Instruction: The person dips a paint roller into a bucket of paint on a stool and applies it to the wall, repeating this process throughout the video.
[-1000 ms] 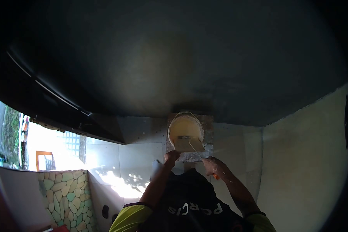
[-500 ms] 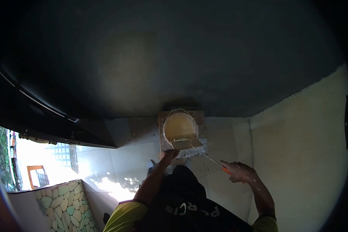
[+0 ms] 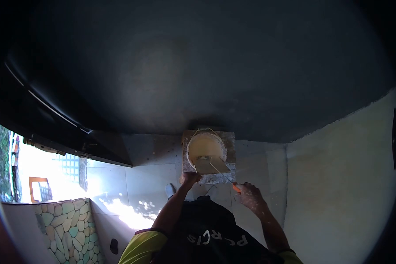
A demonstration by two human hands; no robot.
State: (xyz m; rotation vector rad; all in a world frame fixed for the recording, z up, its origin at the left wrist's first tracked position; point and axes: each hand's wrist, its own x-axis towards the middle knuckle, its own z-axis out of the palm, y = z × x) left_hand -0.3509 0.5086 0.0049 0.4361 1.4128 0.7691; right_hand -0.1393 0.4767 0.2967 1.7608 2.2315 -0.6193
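A round bucket (image 3: pixel 190 152) of cream-coloured paint (image 3: pixel 205 144) stands in front of me. Over its near rim lies a flat tan board (image 3: pixel 207 167), tilted into the bucket. My left hand (image 3: pixel 191 177) is closed on the board's lower left corner. In my right hand (image 3: pixel 249 195), fingers wrapped round its orange handle, is a paint roller (image 3: pixel 223 174). Its thin metal rod crosses the board, and the roller head lies at the board's upper edge, close over the paint. Whitish specks show on my right hand and forearm.
The bucket rests on a paint-stained wooden stand (image 3: pixel 230 152) against a dark wall (image 3: pixel 215 79). A pale wall (image 3: pixel 339 185) rises at the right. To the left are a dark door (image 3: pixel 105 152), a bright opening and a low stone-patterned wall (image 3: pixel 68 229). Tiles (image 3: pixel 141 176) cover the floor.
My right hand has moved left and closer to the bucket, and the roller head has slid up the board toward the paint. My left hand stays at the board's corner.
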